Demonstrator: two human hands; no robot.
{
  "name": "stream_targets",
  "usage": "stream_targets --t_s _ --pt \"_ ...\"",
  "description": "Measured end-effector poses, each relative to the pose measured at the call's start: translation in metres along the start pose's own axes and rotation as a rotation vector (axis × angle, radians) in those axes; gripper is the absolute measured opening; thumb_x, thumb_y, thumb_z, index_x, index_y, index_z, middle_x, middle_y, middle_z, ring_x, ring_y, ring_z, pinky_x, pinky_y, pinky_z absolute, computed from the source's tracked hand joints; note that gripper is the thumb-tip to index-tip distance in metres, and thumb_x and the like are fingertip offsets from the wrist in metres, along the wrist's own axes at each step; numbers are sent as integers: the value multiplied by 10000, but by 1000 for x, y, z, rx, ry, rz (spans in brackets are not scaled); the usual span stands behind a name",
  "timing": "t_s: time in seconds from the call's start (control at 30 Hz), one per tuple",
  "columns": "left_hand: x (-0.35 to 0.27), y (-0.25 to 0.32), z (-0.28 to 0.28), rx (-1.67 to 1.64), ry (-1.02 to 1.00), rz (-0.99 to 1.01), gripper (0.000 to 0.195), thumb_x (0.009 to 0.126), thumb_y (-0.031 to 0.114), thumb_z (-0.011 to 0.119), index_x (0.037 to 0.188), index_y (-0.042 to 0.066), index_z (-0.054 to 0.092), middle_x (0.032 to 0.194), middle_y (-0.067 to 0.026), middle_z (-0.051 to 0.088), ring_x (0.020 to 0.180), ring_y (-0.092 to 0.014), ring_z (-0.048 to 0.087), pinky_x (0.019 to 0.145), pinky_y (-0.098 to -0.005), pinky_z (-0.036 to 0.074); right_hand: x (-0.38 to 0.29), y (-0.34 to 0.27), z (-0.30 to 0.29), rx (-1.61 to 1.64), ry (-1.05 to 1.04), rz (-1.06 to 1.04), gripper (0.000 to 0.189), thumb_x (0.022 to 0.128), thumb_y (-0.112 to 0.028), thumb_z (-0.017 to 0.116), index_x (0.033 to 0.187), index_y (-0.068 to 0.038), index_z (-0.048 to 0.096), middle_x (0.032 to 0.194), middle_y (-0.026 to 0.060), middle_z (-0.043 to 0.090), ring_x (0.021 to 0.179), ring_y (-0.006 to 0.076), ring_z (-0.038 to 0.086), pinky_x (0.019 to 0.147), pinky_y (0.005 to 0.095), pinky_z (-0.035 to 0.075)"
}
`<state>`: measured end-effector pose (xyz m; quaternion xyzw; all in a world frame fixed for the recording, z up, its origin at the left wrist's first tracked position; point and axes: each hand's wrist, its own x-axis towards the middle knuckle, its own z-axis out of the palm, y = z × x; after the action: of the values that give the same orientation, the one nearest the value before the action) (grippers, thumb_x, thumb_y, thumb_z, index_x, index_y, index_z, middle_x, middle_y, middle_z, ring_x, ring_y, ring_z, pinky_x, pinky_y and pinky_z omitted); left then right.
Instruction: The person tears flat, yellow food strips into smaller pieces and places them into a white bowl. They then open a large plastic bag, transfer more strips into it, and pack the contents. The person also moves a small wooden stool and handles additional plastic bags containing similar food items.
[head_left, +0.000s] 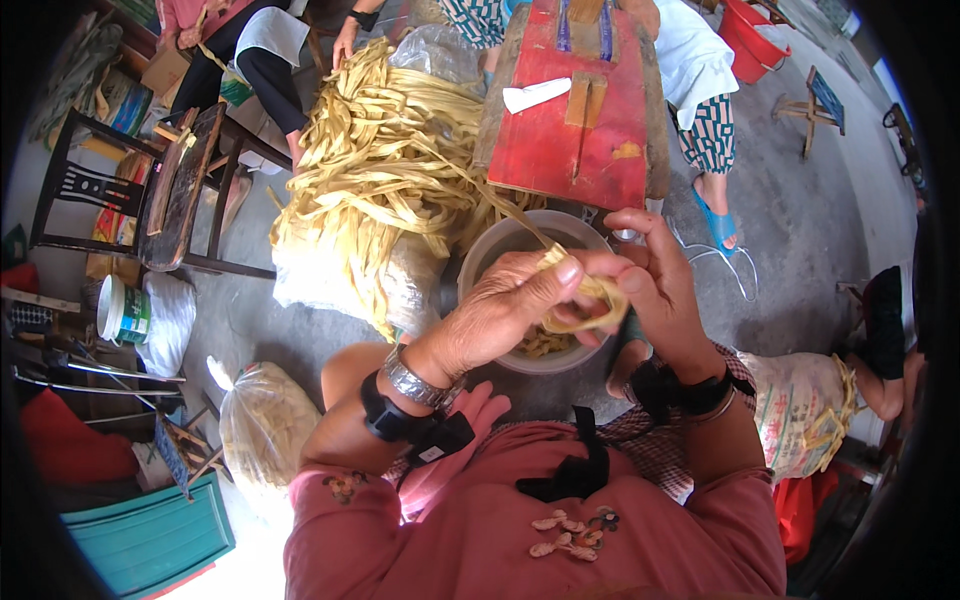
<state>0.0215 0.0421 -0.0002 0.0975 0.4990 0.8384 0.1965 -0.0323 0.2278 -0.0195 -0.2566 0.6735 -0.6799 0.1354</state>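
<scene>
In the head view, my left hand (517, 300) grips a folded loop of pale yellow plant-fibre strip (600, 311), its thumb pressed on top. From that thumb the strip runs up and away to a big heap of similar strips (375, 165). My right hand (660, 292) is at the loop's right side, thumb close to its edge and index finger raised. Blur hides whether the right fingers pinch the strip. Below both hands stands a translucent plastic bucket (559, 364) with yellow pieces (546, 341) inside.
A red-topped bench (555, 161) carrying a slotted wooden block (585, 101) stands ahead. A co-worker's hand (346, 41) touches the heap; another person sits farther left. A wooden chair (90, 187) and stuffed plastic bag (262, 420) are left, a woven sack (795, 412) right.
</scene>
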Motion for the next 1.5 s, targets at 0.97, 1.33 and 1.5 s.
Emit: stream_targets --t_s 0.97,1.33,1.5 --pt "1 1 -28 542 523 -69 222 917 239 556 880 21 578 582 -3 530 406 -61 448 380 -181 356 5 3 20 -62 -289 394 218 907 -240 548 903 -22 559 679 -19 501 620 53 470 528 208 375" --pt "12 26 -41 140 447 253 14 860 45 579 872 42 585 663 14 521 530 -43 464 431 -188 405 25 -12 -14 -372 -132 -24 307 907 -250 505 737 5 517 616 54 485 572 118 443 541 275 368" --pt "63 33 -43 419 451 340 78 897 92 551 887 23 586 651 12 506 529 -27 439 443 -174 388 56 -22 -37 -562 63 -65 325 912 -274 512 767 16 540 612 78 477 558 135 436 527 288 361"
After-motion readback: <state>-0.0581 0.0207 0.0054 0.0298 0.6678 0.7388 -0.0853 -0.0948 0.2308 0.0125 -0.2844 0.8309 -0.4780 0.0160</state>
